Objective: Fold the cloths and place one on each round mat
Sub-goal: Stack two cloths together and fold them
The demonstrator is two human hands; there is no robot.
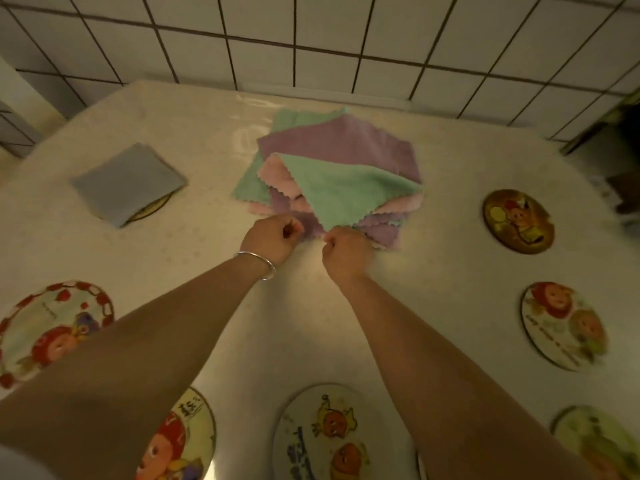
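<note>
With both hands, left hand and right hand, pinching the green cloth corner atop the pile, lifting it clear for folding comes next.

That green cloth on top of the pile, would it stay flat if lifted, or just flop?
The green cloth would probably flop: it lies draped over the uneven pile and follows its shape. It looks thin, so likely light. Its fuzzy surface may cling to the cloths beneath, so the right hand pinching its corner might drag a neighbour along.
</note>
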